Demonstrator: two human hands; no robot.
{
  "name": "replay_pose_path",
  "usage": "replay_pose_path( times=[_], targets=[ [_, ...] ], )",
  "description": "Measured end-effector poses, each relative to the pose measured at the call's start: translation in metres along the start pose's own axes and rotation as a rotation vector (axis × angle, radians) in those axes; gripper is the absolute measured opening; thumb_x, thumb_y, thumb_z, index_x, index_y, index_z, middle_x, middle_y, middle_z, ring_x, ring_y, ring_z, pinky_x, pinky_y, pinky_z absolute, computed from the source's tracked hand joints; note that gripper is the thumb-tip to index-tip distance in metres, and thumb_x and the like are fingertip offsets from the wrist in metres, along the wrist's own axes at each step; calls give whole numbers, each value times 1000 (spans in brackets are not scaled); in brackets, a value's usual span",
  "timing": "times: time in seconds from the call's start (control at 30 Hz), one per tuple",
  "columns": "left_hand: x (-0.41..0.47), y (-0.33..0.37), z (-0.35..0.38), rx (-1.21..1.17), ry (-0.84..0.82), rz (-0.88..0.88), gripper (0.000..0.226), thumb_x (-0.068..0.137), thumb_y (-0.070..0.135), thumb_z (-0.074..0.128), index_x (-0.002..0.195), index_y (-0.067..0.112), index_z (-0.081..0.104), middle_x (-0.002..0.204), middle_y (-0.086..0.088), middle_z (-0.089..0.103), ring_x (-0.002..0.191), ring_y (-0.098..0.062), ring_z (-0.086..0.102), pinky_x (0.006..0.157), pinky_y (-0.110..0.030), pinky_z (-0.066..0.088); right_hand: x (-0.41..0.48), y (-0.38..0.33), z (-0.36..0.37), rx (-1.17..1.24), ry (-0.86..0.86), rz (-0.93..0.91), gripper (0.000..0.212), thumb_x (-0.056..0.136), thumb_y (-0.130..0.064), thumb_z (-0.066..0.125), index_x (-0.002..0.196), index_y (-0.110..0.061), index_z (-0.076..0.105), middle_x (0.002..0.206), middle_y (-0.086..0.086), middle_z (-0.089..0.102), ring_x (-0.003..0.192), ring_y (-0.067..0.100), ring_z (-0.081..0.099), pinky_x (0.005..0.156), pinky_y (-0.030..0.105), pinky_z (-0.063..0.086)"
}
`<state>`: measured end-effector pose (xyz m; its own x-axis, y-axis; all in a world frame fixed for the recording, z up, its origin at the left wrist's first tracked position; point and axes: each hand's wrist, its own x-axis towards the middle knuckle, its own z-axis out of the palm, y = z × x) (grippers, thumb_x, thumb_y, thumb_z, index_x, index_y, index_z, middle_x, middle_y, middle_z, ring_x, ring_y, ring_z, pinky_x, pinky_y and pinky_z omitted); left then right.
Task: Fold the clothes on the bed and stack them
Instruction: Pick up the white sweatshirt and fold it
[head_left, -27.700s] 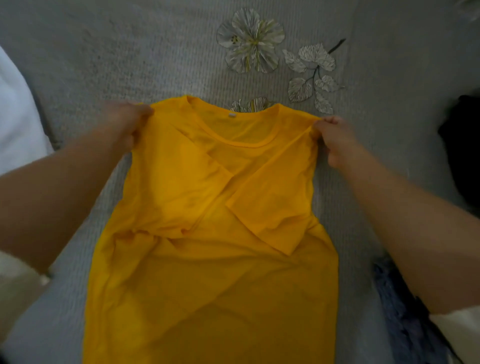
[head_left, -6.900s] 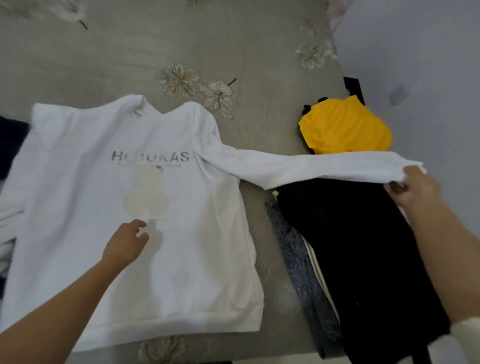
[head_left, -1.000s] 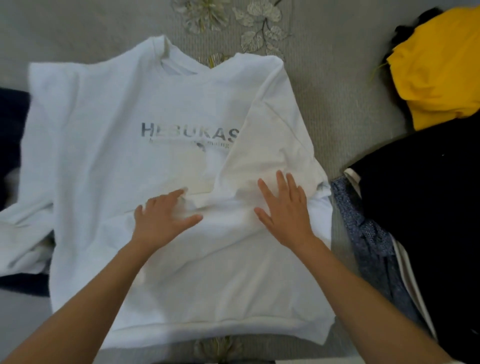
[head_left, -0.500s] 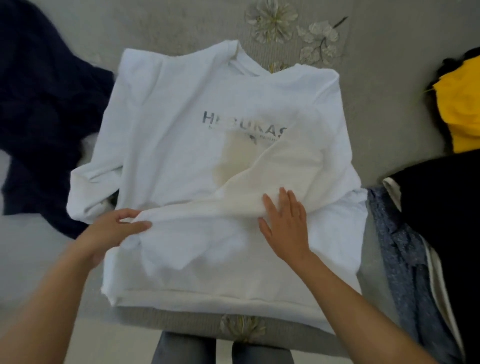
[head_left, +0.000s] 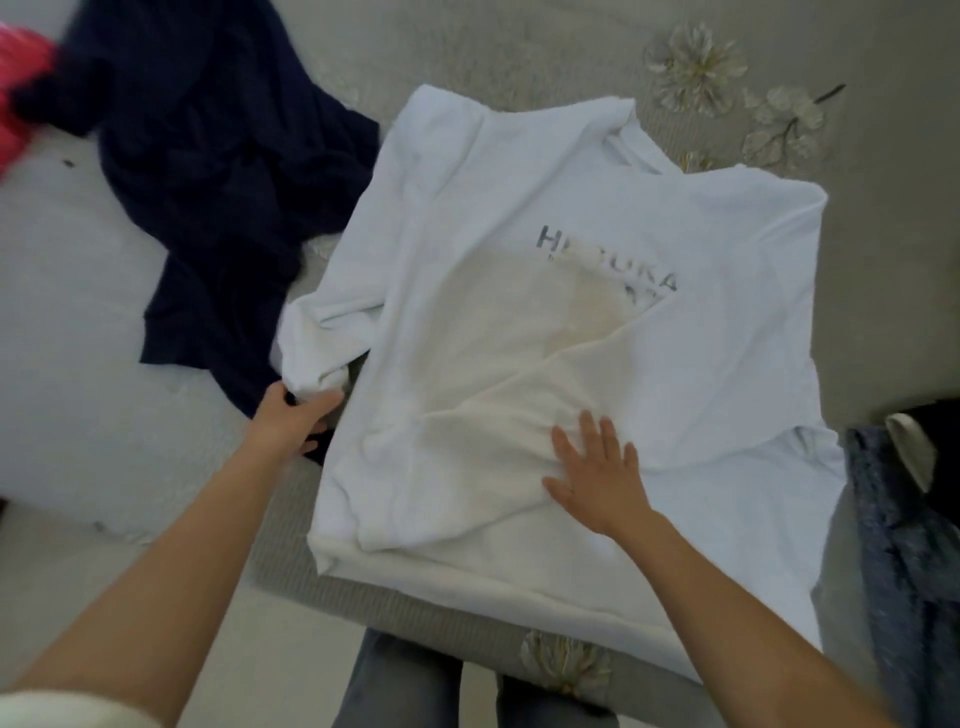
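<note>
The left hand (head_left: 291, 423) has its fingers curled round the cuff end of the loose sleeve (head_left: 322, 332), which lies bunched just off the side of the white sweatshirt (head_left: 519, 234); gripping the end rather than the middle should let the whole sleeve be drawn across in one piece. The right hand (head_left: 597, 470) lies flat with fingers spread, pressing on the folded sleeve (head_left: 597, 374) that crosses the sweatshirt's front on a slant, probably to pin that fold while the other side is handled. The sweatshirt lies face up at the near edge of the bed (head_left: 883, 260), hem along that edge and collar pointing away, its printed lettering partly covered by the folded sleeve. The step in hand looks like the second sleeve fold, with the body folds yet to come. A crumpled navy garment (head_left: 208, 171) sprawls toward the bed's far left, one end lying under the left hand, so it might get dragged along. At the right edge, blue-grey fabric (head_left: 893, 519) and a black garment (head_left: 940, 431) lie beside the sweatshirt.
</note>
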<state>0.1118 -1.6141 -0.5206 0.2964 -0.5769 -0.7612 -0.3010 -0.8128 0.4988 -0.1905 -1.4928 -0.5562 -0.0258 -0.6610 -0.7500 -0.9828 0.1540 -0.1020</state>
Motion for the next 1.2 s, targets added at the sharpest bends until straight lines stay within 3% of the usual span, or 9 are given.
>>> replay_pose_path(
  times=[0.1,0.2,0.3,0.43,0.6,0.73,0.8,1.03,1.2],
  targets=[
    [3,18,6,-143,32,-66,7,92,20,56,96,17,51,95,-6,60,73,-19,57,66,-30,44,-1,-1,-8,7,-57,11,68,94,-56,28,148,-31,-4,155,7,-20,144,31,-14,115,50,5],
    [0,43,-12,-530,42,-133,10,97,17,43,103,17,51,80,-3,61,67,-16,59,58,-25,45,-4,-2,-22,64,-111,31,63,94,-56,30,148,-33,6,157,4,-12,145,27,-8,116,48,9],
    [-5,78,-44,-685,118,158,24,95,17,42,118,16,50,93,-3,63,73,-13,62,64,-25,52,-8,-3,-33,307,-21,101,55,96,-50,32,146,-28,22,158,3,8,145,23,6,116,40,13],
    [-42,136,-65,-609,289,708,17,85,11,45,91,27,47,96,6,58,81,-8,54,71,-25,45,-26,0,-29,517,162,172,51,96,-44,36,141,-20,36,153,7,26,143,22,17,116,37,16],
    [-117,140,-6,-270,-88,1107,35,81,-3,49,94,30,47,85,12,51,69,8,49,65,-11,42,-49,20,-31,721,495,198,39,97,-23,43,130,-3,50,139,16,46,133,29,35,109,30,22],
    [-133,63,61,190,-601,1015,64,82,-11,41,110,47,40,107,19,51,82,7,57,78,-9,45,-61,50,-38,1103,622,412,37,99,-19,38,130,0,48,137,17,47,128,29,42,109,34,27],
    [-129,27,77,366,-711,896,68,90,-6,39,117,56,29,116,18,48,92,4,58,86,-11,45,-64,62,-35,1250,597,497,40,100,-23,36,133,-5,46,140,13,46,128,28,42,112,38,29],
    [-75,-17,75,643,-305,635,56,92,13,51,143,21,29,140,-7,42,123,-22,42,100,-27,33,-56,39,-12,997,423,424,55,91,-33,54,138,-8,38,136,19,44,124,32,45,103,37,35],
    [-56,-20,70,958,-234,692,57,94,23,48,145,17,25,151,-6,26,136,-26,27,108,-36,27,-43,4,8,734,293,525,83,83,-39,63,147,-22,13,143,16,29,126,35,37,97,43,39]
  ],
)
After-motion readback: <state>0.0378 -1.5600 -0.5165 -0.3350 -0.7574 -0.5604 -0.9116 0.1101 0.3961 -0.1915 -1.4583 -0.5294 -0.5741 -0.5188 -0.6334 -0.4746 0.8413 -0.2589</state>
